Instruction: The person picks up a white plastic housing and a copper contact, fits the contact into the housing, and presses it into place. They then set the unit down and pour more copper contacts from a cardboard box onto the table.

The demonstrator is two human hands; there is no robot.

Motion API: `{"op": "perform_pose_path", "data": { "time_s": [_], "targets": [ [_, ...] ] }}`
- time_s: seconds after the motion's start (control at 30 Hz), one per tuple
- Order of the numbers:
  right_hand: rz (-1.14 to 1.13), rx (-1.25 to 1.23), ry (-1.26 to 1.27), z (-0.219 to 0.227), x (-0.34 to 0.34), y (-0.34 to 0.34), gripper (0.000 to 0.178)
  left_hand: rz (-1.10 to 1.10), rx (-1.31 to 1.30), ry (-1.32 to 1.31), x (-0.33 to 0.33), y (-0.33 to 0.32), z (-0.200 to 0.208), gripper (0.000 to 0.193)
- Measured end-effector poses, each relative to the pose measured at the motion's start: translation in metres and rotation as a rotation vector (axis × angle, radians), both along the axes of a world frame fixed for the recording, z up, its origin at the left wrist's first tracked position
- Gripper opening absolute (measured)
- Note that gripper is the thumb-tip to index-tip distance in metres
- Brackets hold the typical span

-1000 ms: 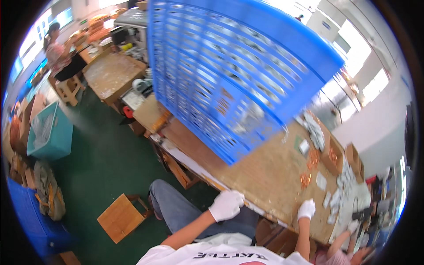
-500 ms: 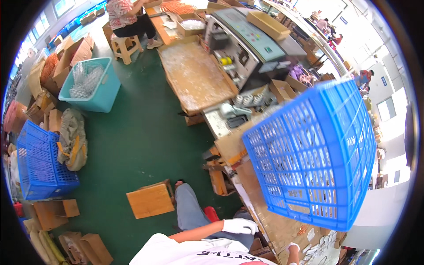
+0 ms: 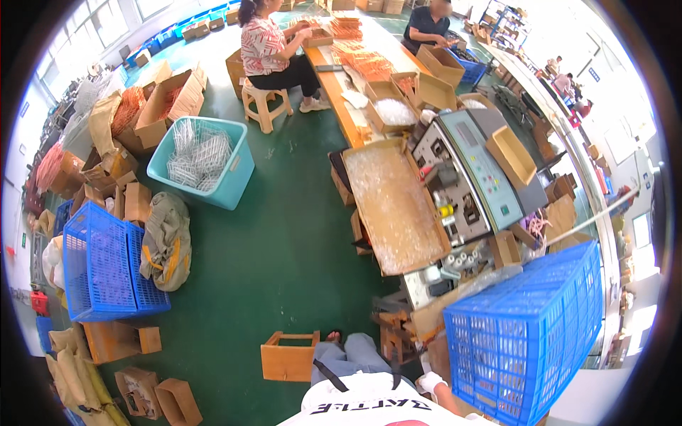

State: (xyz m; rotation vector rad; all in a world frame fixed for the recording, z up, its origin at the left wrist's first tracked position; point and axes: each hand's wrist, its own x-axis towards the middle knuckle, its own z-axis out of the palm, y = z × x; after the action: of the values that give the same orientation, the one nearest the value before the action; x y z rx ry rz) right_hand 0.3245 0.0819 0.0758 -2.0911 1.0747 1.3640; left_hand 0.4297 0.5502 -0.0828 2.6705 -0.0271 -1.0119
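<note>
My right hand (image 3: 430, 383), in a white glove, is low in the picture beside the edge of the worktable. Its forearm comes in from the lower right, and its fingers are too small and blurred to read. Close to its right stands a large blue slatted plastic crate (image 3: 526, 334) on the worktable, with pale shapes showing through the slats. My left hand is out of the picture. Below the hands' level, a small wooden stool (image 3: 291, 355) stands on the green floor beside my legs.
Beyond the crate sit a grey-green machine (image 3: 472, 170) and a cardboard tray (image 3: 391, 206) of clear bits. A turquoise tub (image 3: 234, 170) of white wire-like pieces is at the left, near more blue crates (image 3: 99, 270). Two people work at the far orange table (image 3: 337, 89).
My view has swung, so the surroundings sit farther right and lower. The left hand has gone out of view. The right hand shows nearer the table edge.
</note>
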Motion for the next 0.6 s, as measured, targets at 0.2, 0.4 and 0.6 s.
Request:
{"op": "perform_pose_path", "data": {
  "time_s": [0.2,0.4,0.6],
  "targets": [
    [0.345,0.022,-0.319,0.017,0.199,0.028,0.034,0.048,0.07,-0.024,0.136,0.032,0.04,0.03],
    [0.36,0.25,-0.547,0.037,0.405,0.049,0.026,0.052,0.119,-0.044,0.283,0.015,0.072,0.03],
    [0.18,0.236,-0.554,0.06,0.486,0.058,0.029,-0.004,0.161,0.004,0.416,0.028,0.11,0.03]
  ]
}}
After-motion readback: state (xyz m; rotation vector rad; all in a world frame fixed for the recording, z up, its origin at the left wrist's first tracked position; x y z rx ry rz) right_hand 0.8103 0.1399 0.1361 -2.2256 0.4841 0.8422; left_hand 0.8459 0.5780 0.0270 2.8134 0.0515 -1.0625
